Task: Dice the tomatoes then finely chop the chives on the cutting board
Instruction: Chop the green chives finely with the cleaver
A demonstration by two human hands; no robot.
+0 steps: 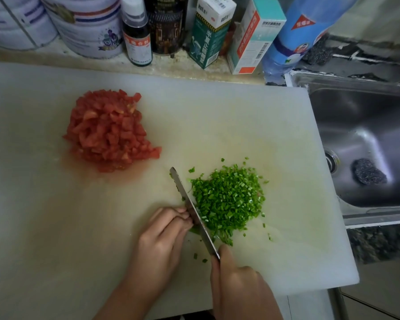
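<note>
- My right grip (238, 280) is closed round the handle of the knife (192, 211). The handle itself is hidden inside my fist, and one finger reaches forward to the heel of the blade.
- The blade runs away from me and to the left, its edge down on the cutting board (240, 125) along the left side of the green heap.
- My left grip (162, 239) is narrow. The fingers are curled under and the fingertips are tucked against the left face of the blade, pinning down the chive ends (194, 230) (only a sliver of green shows beneath them).
- The chopped chives (229, 199) lie in a loose pile just right of the blade, near the middle of the board, with stray bits scattered around it.
- The diced tomatoes (109, 130) sit heaped on the far left part of the board, well apart from the chives, with pink juice spread around them.
- The board lies on the worktop beside a steel sink (365, 125), which holds a dark scouring pad (368, 173).
- Behind the board stand tins (88, 26), a dark bottle (136, 38), two cartons (208, 35) and a blue bottle (303, 31).
</note>
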